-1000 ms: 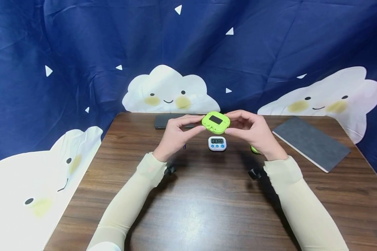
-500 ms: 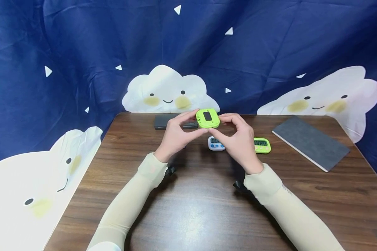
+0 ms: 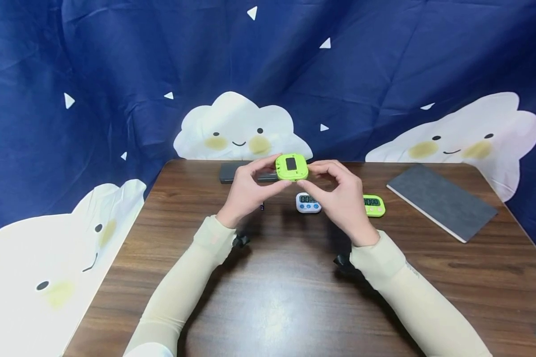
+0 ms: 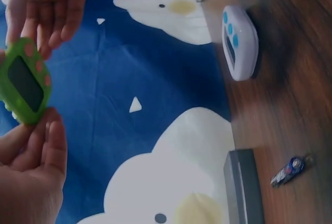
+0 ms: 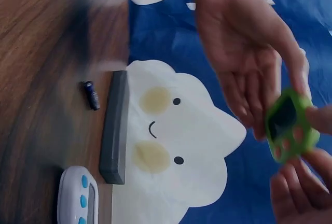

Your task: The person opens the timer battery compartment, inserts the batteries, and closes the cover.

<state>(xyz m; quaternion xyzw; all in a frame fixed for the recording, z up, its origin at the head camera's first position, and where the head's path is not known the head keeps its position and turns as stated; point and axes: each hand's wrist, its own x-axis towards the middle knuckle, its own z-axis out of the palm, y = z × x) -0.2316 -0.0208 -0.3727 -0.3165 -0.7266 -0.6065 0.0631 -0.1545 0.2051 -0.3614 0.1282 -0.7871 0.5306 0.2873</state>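
A green kitchen timer [image 3: 292,167] is held up over the far part of the table, its back with a dark rectangle toward the head camera. Its screen and pink buttons show in the left wrist view, on the timer's front [image 4: 25,81]. My left hand [image 3: 245,191] pinches its left side between thumb and fingers. The right hand [image 3: 341,198] holds the right side, thumb at the lower corner and fingers at the edge. Beneath and slightly right, a white timer [image 3: 307,203] with blue buttons stands on the table. A second green timer [image 3: 374,206] is partly behind my right hand.
On the wooden table [image 3: 268,277], a dark grey box [image 3: 229,173] lies at the back, partly behind my left hand. A small battery-like cylinder [image 5: 91,95] lies near it. The grey notebook [image 3: 444,203] is at the right. Behind hangs a blue cloud-patterned curtain [image 3: 348,74].
The held timer has moved left and been turned between my hands. My right hand has shifted left and its thumb now sits lower, bringing the second green timer into view.
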